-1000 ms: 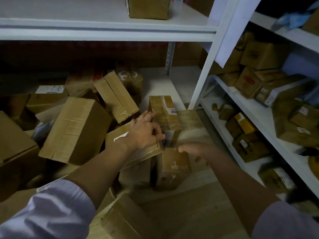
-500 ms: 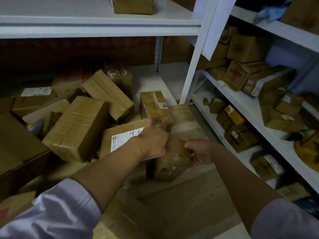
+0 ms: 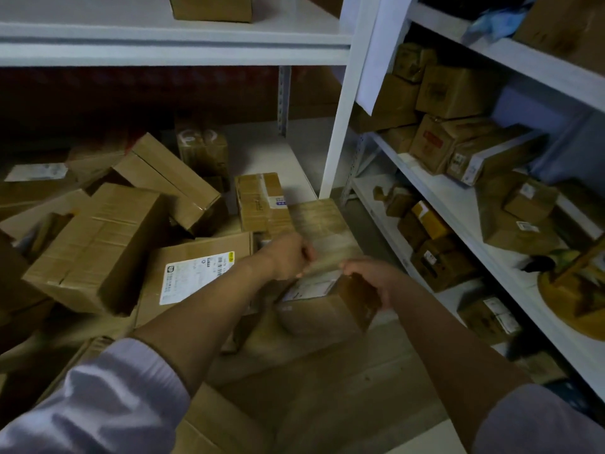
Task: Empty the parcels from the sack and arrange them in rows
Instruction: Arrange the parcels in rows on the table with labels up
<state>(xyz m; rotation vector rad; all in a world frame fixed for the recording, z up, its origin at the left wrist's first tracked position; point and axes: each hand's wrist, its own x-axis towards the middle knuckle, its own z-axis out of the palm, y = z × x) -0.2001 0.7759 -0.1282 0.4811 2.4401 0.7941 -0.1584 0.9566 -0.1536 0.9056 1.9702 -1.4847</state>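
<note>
I see both hands gripping one small box (image 3: 322, 309): left hand (image 3: 288, 257) on its far-left edge, right hand (image 3: 370, 278) on its right side. It sits centre, near the heaped parcels (image 3: 98, 244) (shelves (image 3: 435, 198) stand right).

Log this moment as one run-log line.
left hand: gripping small parcel | right hand: gripping small parcel | small parcel: lifted, tilted, label up | pile of boxes: jumbled, not in rows
</note>
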